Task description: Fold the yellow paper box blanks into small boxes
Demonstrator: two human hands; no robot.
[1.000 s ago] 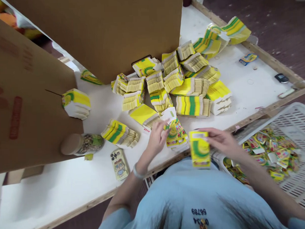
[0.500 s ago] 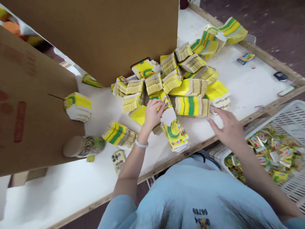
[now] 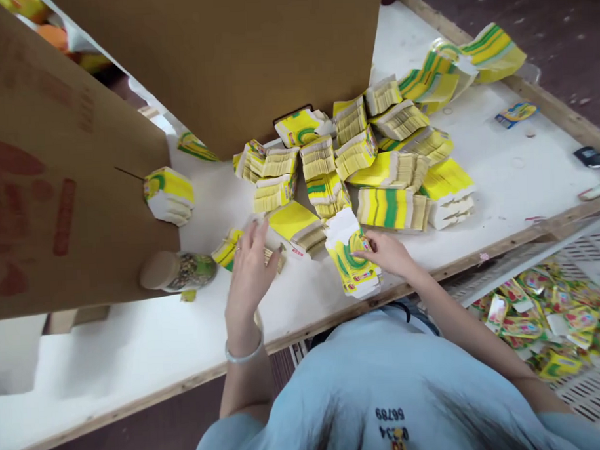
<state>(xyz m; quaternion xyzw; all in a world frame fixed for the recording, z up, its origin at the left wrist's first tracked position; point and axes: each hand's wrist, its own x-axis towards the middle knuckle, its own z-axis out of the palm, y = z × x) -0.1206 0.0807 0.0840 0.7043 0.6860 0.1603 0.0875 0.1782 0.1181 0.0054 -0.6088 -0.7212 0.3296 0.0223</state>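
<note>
The left hand (image 3: pixel 249 266) lay flat, fingers spread, on a bundle of flat yellow-and-green cartons (image 3: pixel 228 248) near the white table (image 3: pixel 137 349) edge, just beside a lying jar (image 3: pixel 176 272). The right hand (image 3: pixel 387 253) rested its fingertips on a fanned stack of flat cartons (image 3: pixel 353 266) at the front edge. Behind them lay a heap of carton bundles (image 3: pixel 386 163) below a brown cardboard sheet (image 3: pixel 235 56), and a white slatted crate (image 3: pixel 589 399) held small packs at the right.

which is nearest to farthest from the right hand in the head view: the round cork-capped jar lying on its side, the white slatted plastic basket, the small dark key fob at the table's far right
1. White slatted plastic basket, off the table's near edge, right of the right hand.
2. Round cork-capped jar, lying on its side to the left, beyond the left hand.
3. Small dark key fob, far right by the wooden table rim.
</note>
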